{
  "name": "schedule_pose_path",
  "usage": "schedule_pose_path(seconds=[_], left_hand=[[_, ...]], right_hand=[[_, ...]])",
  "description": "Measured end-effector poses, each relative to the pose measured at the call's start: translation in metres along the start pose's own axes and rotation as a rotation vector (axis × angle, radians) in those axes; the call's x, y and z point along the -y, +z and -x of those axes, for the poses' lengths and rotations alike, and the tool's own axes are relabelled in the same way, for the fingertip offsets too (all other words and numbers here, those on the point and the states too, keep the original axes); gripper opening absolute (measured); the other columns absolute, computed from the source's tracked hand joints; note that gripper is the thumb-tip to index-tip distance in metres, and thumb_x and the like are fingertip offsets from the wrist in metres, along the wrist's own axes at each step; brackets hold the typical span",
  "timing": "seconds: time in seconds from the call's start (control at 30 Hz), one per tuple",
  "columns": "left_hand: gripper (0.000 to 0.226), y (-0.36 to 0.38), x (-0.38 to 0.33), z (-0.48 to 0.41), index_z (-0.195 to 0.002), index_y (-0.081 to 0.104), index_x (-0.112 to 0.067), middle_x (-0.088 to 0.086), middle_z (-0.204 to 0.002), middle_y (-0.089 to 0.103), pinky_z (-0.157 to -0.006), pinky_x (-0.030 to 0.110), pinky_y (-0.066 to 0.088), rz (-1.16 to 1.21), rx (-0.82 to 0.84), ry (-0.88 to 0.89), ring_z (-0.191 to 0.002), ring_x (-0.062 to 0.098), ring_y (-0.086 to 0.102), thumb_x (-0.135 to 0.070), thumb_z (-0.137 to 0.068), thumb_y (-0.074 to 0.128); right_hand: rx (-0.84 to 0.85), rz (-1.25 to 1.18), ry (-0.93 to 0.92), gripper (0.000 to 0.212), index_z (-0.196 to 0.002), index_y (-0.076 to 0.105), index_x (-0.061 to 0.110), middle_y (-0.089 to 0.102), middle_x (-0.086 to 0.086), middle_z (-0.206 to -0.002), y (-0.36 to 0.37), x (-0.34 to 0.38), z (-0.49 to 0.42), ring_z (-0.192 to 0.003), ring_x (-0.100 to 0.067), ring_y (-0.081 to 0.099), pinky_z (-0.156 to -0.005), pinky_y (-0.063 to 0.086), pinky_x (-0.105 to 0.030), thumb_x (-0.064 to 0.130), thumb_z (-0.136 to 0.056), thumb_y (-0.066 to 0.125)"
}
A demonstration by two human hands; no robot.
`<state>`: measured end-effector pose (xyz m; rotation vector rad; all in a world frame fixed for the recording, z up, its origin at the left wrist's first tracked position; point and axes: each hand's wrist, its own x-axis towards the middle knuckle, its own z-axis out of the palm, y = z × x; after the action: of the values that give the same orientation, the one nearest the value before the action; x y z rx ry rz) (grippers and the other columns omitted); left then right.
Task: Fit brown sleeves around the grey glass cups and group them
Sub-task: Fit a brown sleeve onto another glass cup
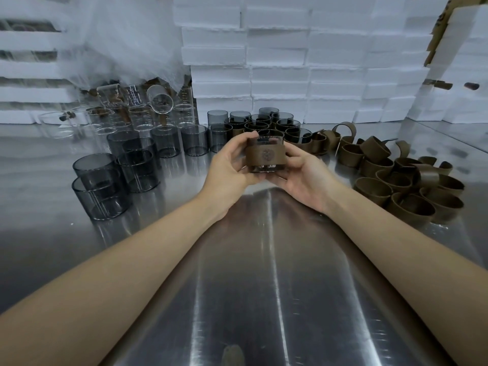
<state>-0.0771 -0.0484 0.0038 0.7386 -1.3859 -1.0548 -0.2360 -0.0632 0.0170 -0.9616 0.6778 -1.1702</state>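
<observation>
A grey glass cup (264,168) is gripped between both hands. The left hand (229,165) is curled round its left side, with fingertips reaching the rim. The right hand (303,178) is wrapped round its right side and under its base. A brown sleeve (265,155) is fitted round the cup's middle, and a band of glass is seen above and below it. A round mark is stamped on the sleeve's near face, but it is too blurred to be read. The cup is held upright over the middle of the steel table (264,273), slightly towards the far side.

Just behind the held cup, a tight cluster of sleeved cups (260,126) is gathered. To the left of the hands, bare grey cups (100,180) are set out across the table, and the nearest ones are stacked in twos. To the right, loose brown sleeves (404,180) are heaped in a pile, most of them standing as open rings.

At the far left, clear glass vessels (132,112) are crowded together, one of them tipped on its side; what may be printed markings can be made out on some. The back of the table is walled by stacked white foam boxes (290,62).
</observation>
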Motion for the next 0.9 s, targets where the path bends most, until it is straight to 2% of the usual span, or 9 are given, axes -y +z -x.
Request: schedule_pose_path(seconds=[0.07, 0.17, 0.3, 0.5, 0.6, 0.7, 0.8, 0.9], left_hand=[[0.073, 0.0003, 0.0, -0.0002, -0.125, 0.055, -0.014, -0.001, -0.124, 0.062, -0.082, 0.018, 0.052, -0.015, -0.003, 0.006, -0.111, 0.004, 0.062, 0.031, -0.068, 0.064], [0.072, 0.0001, 0.0011, -0.0011, -0.122, 0.056, -0.017, -0.006, -0.118, 0.063, -0.078, 0.015, 0.051, -0.04, -0.02, 0.011, -0.102, -0.003, 0.063, 0.031, -0.068, 0.063], [0.072, -0.0002, 0.0022, -0.0009, -0.12, 0.057, -0.02, -0.01, -0.114, 0.063, -0.076, 0.015, 0.051, -0.059, -0.042, 0.014, -0.1, -0.004, 0.064, 0.031, -0.069, 0.062], [0.073, -0.0017, 0.0026, -0.0014, -0.117, 0.058, -0.023, -0.013, -0.113, 0.064, -0.075, 0.016, 0.052, -0.081, -0.072, 0.005, -0.1, -0.006, 0.064, 0.032, -0.068, 0.06], [0.072, -0.0009, 0.0034, -0.0015, -0.116, 0.058, -0.023, -0.013, -0.112, 0.064, -0.075, 0.016, 0.052, -0.071, -0.076, -0.007, -0.099, -0.005, 0.064, 0.031, -0.069, 0.061], [0.071, -0.001, 0.0051, -0.0017, -0.118, 0.056, -0.023, -0.013, -0.114, 0.063, -0.077, 0.016, 0.052, -0.063, -0.063, -0.035, -0.102, -0.002, 0.065, 0.029, -0.07, 0.064], [0.072, 0.0002, 0.0052, -0.0024, -0.123, 0.05, -0.024, -0.01, -0.121, 0.057, -0.079, 0.016, 0.052, -0.066, -0.032, -0.073, -0.106, 0.001, 0.061, 0.024, -0.072, 0.067], [0.067, 0.0008, 0.0046, -0.0033, -0.129, 0.052, -0.016, -0.004, -0.125, 0.056, -0.091, 0.02, 0.048, -0.293, -0.05, -0.047, -0.118, 0.01, 0.055, 0.021, -0.074, 0.061]], right_hand=[[-0.063, 0.13, -0.081, 0.047, -0.128, 0.057, 0.008, 0.067, -0.016, -0.114, 0.0021, -0.0016, 0.0001, -0.107, -0.033, 0.064, -0.093, 0.054, -0.04, -0.013, -0.093, 0.033], [-0.152, 0.368, -0.243, 0.054, -0.123, 0.058, 0.012, 0.065, -0.015, -0.118, 0.0045, -0.0043, 0.0013, -0.111, -0.034, 0.063, -0.097, 0.051, -0.05, -0.023, -0.087, 0.038], [-0.126, 0.569, -0.362, 0.072, -0.125, 0.052, 0.02, 0.056, -0.018, -0.129, 0.0067, -0.0079, 0.0034, -0.12, -0.035, 0.056, -0.1, 0.046, -0.054, -0.031, -0.078, 0.034], [-0.065, 0.67, -0.332, 0.077, -0.139, 0.044, 0.016, 0.051, -0.014, -0.136, 0.0067, -0.0077, 0.0067, -0.129, -0.025, 0.05, -0.105, 0.046, -0.039, -0.03, -0.077, 0.043], [-0.009, 0.704, -0.298, 0.081, -0.147, 0.035, 0.017, 0.046, -0.014, -0.139, 0.0071, -0.0074, 0.0082, -0.126, -0.022, 0.051, -0.1, 0.046, -0.033, -0.025, -0.078, 0.047], [0.022, 0.705, -0.245, 0.077, -0.148, 0.031, 0.022, 0.048, -0.01, -0.137, 0.0066, -0.0083, 0.0066, -0.123, -0.02, 0.053, -0.103, 0.046, -0.034, -0.011, -0.084, 0.059], [-0.044, 0.711, -0.238, 0.074, -0.144, 0.035, 0.023, 0.053, -0.008, -0.131, 0.0064, -0.0092, 0.0044, -0.119, -0.02, 0.057, -0.106, 0.044, -0.04, 0.0, -0.083, 0.069], [-0.128, 0.812, -0.263, 0.085, -0.146, 0.031, 0.023, 0.05, -0.005, -0.131, 0.0055, -0.0101, 0.0025, -0.117, -0.017, 0.055, -0.105, 0.045, -0.038, 0.0, -0.076, 0.073]])
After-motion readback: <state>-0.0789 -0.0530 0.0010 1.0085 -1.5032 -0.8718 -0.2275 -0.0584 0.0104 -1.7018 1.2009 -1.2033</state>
